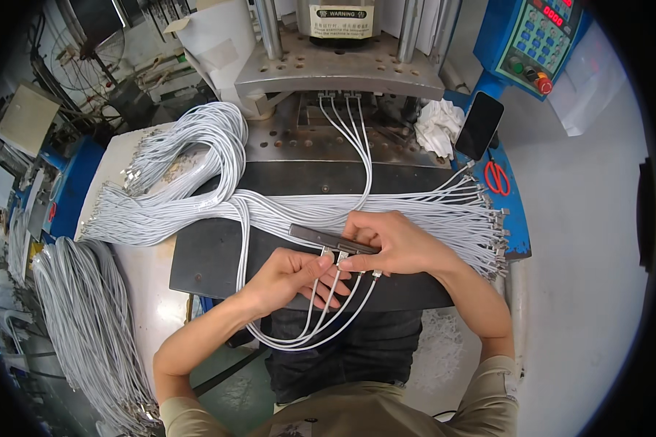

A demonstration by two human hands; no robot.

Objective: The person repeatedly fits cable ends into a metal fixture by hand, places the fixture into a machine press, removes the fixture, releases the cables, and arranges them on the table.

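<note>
One dark bar (pixel 313 236) held at its right end, with white cable plugs (pixel 342 257) along its near side

The bar is between the two hands, over the near part of the black work surface (pixel 208 255), just nearer than the long white cable bundle (pixel 291 209). Its long axis slants from far left to near right, and its left end juts free. The right hand (pixel 395 244) grasps the right part, fingers over the far side, thumb on the near side. The left hand (pixel 286 278) is nearer the leftmost plug and pinches it with the thumb; the plugs point away from the person, across the bar's length. How deep they sit is too small to tell. Their cables hang in a loop over the lap and rise on the left.
</note>
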